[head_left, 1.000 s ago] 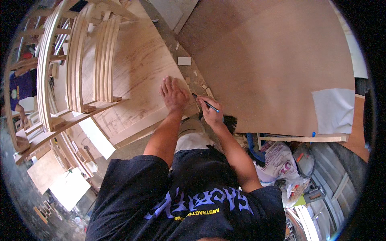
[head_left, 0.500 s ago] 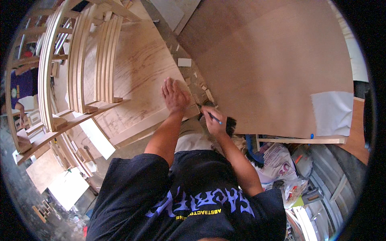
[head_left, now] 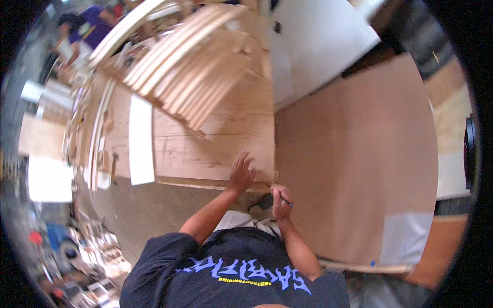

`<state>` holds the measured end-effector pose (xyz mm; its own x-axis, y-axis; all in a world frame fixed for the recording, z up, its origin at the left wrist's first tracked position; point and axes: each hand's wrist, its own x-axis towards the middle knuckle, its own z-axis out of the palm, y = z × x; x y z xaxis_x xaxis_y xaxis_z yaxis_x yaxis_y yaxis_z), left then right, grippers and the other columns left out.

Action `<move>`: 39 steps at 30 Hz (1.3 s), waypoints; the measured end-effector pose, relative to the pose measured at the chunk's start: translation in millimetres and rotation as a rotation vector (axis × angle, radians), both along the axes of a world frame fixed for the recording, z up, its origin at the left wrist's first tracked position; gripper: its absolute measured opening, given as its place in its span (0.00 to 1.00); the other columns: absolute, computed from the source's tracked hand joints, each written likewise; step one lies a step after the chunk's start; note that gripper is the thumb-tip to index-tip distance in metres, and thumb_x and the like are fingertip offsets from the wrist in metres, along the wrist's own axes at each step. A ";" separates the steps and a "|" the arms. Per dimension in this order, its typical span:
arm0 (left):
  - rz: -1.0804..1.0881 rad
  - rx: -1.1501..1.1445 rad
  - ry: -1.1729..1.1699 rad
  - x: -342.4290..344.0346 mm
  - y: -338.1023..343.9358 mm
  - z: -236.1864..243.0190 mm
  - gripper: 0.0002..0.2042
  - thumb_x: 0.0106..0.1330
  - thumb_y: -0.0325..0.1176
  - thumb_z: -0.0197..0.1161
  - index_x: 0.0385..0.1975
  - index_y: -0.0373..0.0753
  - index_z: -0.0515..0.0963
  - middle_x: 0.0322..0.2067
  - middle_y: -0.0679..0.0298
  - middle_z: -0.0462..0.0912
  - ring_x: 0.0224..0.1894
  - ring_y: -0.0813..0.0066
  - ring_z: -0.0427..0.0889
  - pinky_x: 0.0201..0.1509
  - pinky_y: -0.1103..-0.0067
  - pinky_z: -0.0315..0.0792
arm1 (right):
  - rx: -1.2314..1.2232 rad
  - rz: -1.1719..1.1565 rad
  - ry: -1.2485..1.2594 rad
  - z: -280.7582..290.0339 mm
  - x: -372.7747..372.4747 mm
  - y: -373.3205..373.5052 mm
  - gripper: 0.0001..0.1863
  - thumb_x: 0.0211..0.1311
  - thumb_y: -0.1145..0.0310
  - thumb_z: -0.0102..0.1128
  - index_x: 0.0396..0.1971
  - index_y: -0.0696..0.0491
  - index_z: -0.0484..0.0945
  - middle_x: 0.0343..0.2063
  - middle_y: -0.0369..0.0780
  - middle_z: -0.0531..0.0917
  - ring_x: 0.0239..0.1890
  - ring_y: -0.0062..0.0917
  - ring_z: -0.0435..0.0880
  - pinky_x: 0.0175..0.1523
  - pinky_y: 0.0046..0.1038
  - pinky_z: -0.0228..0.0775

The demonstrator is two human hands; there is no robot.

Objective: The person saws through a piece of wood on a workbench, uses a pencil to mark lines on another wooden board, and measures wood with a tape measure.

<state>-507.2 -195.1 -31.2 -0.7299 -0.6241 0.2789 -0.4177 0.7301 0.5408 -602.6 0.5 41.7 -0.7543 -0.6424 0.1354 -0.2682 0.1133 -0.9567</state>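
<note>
My left hand [head_left: 242, 172], fingers apart and stretched forward, is at the near right part of the plywood panel [head_left: 213, 154]. Whether its palm presses on the wood or hovers just over it I cannot tell. Just right of it, at the panel's near corner, my right hand [head_left: 281, 203] is closed round a pen [head_left: 285, 200], whose dark rear end sticks out toward me. The pen's tip is hidden by the fingers. Along the panel's near edge runs a narrow wooden strip [head_left: 205, 181].
A slatted wooden frame [head_left: 185, 77] stands on the panel's far left. To the right lies a large brown board [head_left: 354, 154] with a white cloth [head_left: 405, 237] on its near corner. A white sheet [head_left: 141, 138] lies at the left. Another person [head_left: 92, 25] works far left.
My view has swung, so the panel and frame appear turned and farther right. My left hand's fingers have spread. The pen stays in my right hand, which is still by the panel's corner.
</note>
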 end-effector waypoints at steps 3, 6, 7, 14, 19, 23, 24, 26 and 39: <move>0.026 0.044 -0.067 123.2 16.8 16.3 0.19 0.63 0.30 0.60 0.55 0.38 0.75 0.64 0.50 0.71 0.69 0.48 0.67 0.73 0.60 0.63 | 0.140 0.199 -0.108 -34.1 39.6 -16.0 0.12 0.73 0.66 0.54 0.31 0.56 0.81 0.29 0.43 0.85 0.38 0.32 0.84 0.46 0.34 0.74; 0.170 0.094 -0.029 238.5 45.7 32.1 0.16 0.63 0.27 0.60 0.52 0.39 0.78 0.57 0.53 0.78 0.62 0.51 0.75 0.66 0.64 0.71 | 0.270 0.365 0.021 -31.3 77.2 -33.6 0.12 0.70 0.62 0.57 0.31 0.54 0.82 0.26 0.44 0.84 0.33 0.37 0.84 0.42 0.38 0.75; 0.287 0.163 -0.046 280.0 65.3 32.6 0.15 0.63 0.27 0.59 0.50 0.40 0.79 0.54 0.54 0.81 0.60 0.53 0.78 0.64 0.65 0.73 | 0.309 0.417 0.114 -22.2 92.0 -42.6 0.12 0.69 0.61 0.58 0.32 0.54 0.83 0.25 0.45 0.83 0.32 0.39 0.83 0.41 0.39 0.75; 0.911 0.713 -0.056 415.2 138.4 34.6 0.12 0.68 0.30 0.55 0.46 0.40 0.85 0.42 0.56 0.89 0.46 0.61 0.88 0.54 0.67 0.80 | 0.315 0.360 0.418 -41.3 154.3 -128.1 0.18 0.57 0.61 0.68 0.47 0.52 0.83 0.37 0.49 0.83 0.48 0.44 0.82 0.55 0.44 0.73; 0.650 0.725 0.008 425.6 84.3 13.4 0.12 0.70 0.34 0.58 0.48 0.39 0.83 0.43 0.55 0.88 0.47 0.61 0.88 0.53 0.67 0.80 | 0.658 0.358 0.684 -16.0 169.5 -174.2 0.38 0.50 0.65 0.75 0.64 0.43 0.71 0.63 0.42 0.71 0.68 0.40 0.65 0.69 0.40 0.66; 0.371 0.652 -0.142 415.4 29.6 0.6 0.14 0.69 0.38 0.58 0.48 0.40 0.82 0.45 0.54 0.87 0.49 0.53 0.85 0.55 0.63 0.78 | 0.667 0.489 0.648 -35.5 157.9 -189.2 0.35 0.51 0.66 0.73 0.63 0.43 0.74 0.58 0.44 0.76 0.63 0.41 0.72 0.65 0.42 0.69; 0.333 0.621 -0.134 404.2 13.9 9.1 0.14 0.70 0.38 0.57 0.49 0.40 0.82 0.45 0.54 0.87 0.50 0.53 0.85 0.55 0.62 0.78 | 0.663 0.497 0.651 -54.9 138.0 -190.3 0.34 0.52 0.66 0.73 0.62 0.44 0.74 0.57 0.44 0.77 0.62 0.42 0.73 0.64 0.42 0.70; 0.307 0.575 -0.136 393.5 -2.2 18.2 0.14 0.70 0.37 0.56 0.49 0.40 0.81 0.46 0.54 0.87 0.50 0.52 0.85 0.56 0.62 0.77 | 0.651 0.532 0.684 -59.3 129.5 -196.3 0.33 0.52 0.66 0.73 0.62 0.44 0.75 0.55 0.44 0.79 0.59 0.42 0.76 0.62 0.42 0.72; 0.997 0.684 0.402 362.1 49.7 58.0 0.16 0.71 0.36 0.57 0.55 0.38 0.76 0.47 0.57 0.85 0.44 0.67 0.86 0.53 0.71 0.78 | 0.425 0.769 0.551 43.5 186.6 -138.9 0.31 0.49 0.62 0.78 0.57 0.46 0.82 0.48 0.43 0.82 0.50 0.40 0.83 0.55 0.38 0.77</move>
